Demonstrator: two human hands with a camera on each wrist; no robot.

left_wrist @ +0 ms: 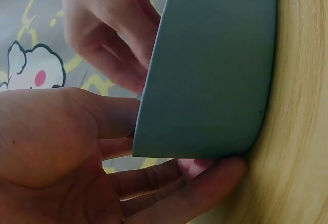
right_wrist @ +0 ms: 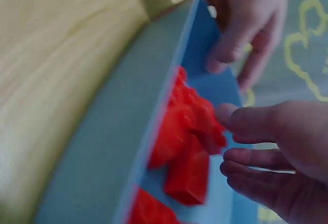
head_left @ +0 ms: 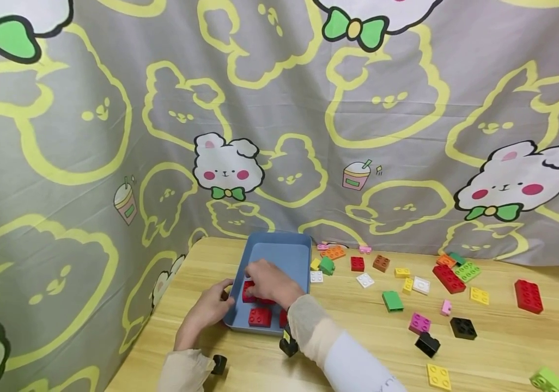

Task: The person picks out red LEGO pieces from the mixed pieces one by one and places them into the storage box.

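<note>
Left hand (head_left: pixel 210 306) pinches tray (head_left: pixel 281 255) at near-left corner; right hand (head_left: pixel 271 282) loose by red bricks (head_left: pixel 260 317). Slack left grip could let tray skid.

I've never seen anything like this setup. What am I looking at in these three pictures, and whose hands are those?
There is no machine working here, just a person's two bare hands. The big picture comes from a camera worn on the head, looking forward and down. The other two come from cameras on the left and right wrists.

On the wooden table stands a blue tray with red bricks in it. To its right lie loose bricks in many colours.

The left hand grips the tray's wall, thumb inside. The right hand reaches in among the red bricks; I can't tell whether its fingers hold one.
</note>
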